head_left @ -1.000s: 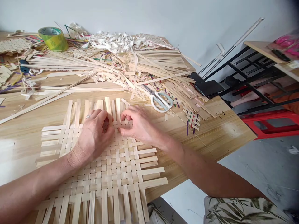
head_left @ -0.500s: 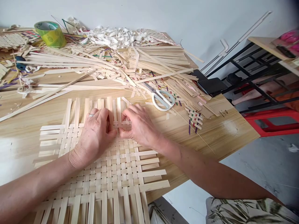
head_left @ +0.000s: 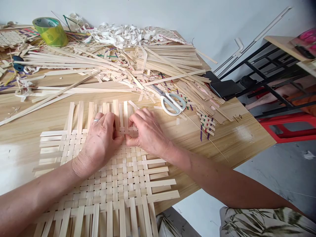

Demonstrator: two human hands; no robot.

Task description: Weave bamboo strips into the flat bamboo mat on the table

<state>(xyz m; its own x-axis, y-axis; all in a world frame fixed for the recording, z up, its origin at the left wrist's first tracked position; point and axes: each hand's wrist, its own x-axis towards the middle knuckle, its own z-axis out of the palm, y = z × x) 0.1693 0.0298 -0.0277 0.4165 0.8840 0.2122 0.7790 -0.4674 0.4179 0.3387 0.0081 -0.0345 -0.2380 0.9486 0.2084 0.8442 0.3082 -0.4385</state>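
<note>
Now at the far edge: the right hand [head_left: 145,130] sits slightly closer to the left hand [head_left: 102,135] than a second ago, their thumbs just beside each other.
Left hand: curled closed on the woven mat [head_left: 118,171], by the foot of a broad upright strip [head_left: 116,113]; its fingertips are mostly hidden, so I cannot tell exactly what they pinch.
Right hand: thumb and forefinger appear to nip the cross strip [head_left: 133,133] beside that same upright.
Mat: flat on the table [head_left: 234,144] beneath both forearms, loose ends fanning out on every visible side; no clear shift in it.
What it means: the small closing-in looks like a tightening on one spot of the weave, not a move to a new row.
Scissors [head_left: 165,95]: lying untouched beyond the right hand; they ride slightly higher in view, probably because the head has tilted.
</note>
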